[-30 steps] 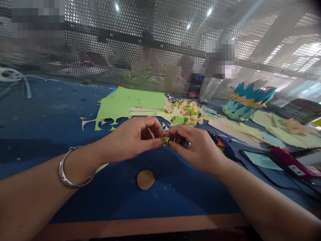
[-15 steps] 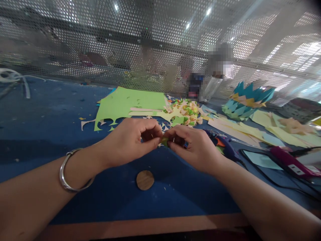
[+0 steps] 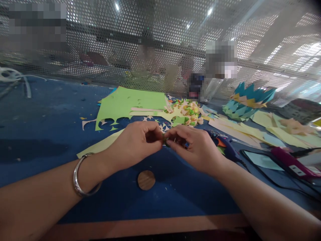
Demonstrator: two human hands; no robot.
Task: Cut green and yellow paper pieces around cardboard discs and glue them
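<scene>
My left hand (image 3: pixel 137 142) and my right hand (image 3: pixel 194 144) meet fingertip to fingertip above the blue table. Between them they pinch a small piece of green paper (image 3: pixel 164 140), mostly hidden by the fingers. A silver bangle (image 3: pixel 77 177) circles my left wrist. Below the hands a round brown wooden disc (image 3: pixel 146 180) lies flat. Just beyond my fingers is a heap of small curled paper pieces (image 3: pixel 190 112) in green, yellow and cream. A pale yellow-green paper strip (image 3: pixel 100 143) lies partly behind my left hand.
A green sheet with scalloped cuts (image 3: pixel 135 98) lies behind my left hand. To the right are a dark blue glue gun (image 3: pixel 229 150), a purple power strip (image 3: pixel 293 164) with black cables, paper strips (image 3: pixel 235 129) and a zigzag paper ring (image 3: pixel 250 98). A perforated metal screen (image 3: pixel 160 43) stands behind.
My left hand has shifted slightly right and down, its bangle moving with it, uncovering the pale strip behind the wrist. The right hand stays nearly in place. Both still pinch the paper.
</scene>
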